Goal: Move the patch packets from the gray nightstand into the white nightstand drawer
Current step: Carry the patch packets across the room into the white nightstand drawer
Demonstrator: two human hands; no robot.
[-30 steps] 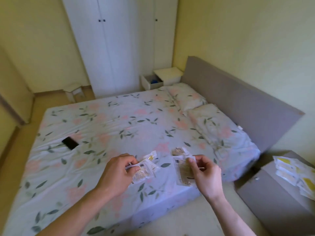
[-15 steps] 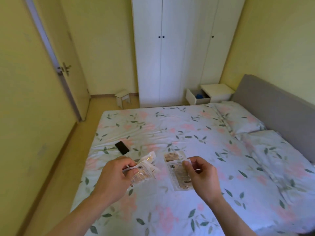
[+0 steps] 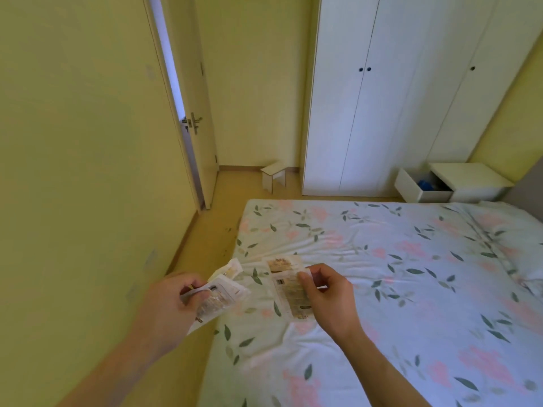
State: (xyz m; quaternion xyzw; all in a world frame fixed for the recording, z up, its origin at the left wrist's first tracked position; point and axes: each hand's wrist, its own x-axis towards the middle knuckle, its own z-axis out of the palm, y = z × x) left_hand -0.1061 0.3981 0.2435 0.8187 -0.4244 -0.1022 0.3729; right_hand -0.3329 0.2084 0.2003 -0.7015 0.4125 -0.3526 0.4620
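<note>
Now that your view has swung off the gray nightstand toward the door, your left hand (image 3: pixel 173 301) and right hand (image 3: pixel 329 298) each pinch packets (image 3: pixel 289 292) over the bed (image 3: pixel 411 274), with the open white drawer (image 3: pixel 423 188) far across it

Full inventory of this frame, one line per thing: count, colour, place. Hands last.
patch packets in left hand: at least two, clear and white, fanned, over the bed's near corner
patch packets in right hand: at least two, clear and tan, over the bed
bed: one, floral sheet, right half
white nightstand: one, far right by the wardrobe
drawer: one, white, pulled open, something blue inside
wardrobe: one, white, back wall
stool: one, white, floor near the wardrobe
door: one, pale yellow, ajar, left
left hand: pinches its packets
right hand: pinches its packets
</note>
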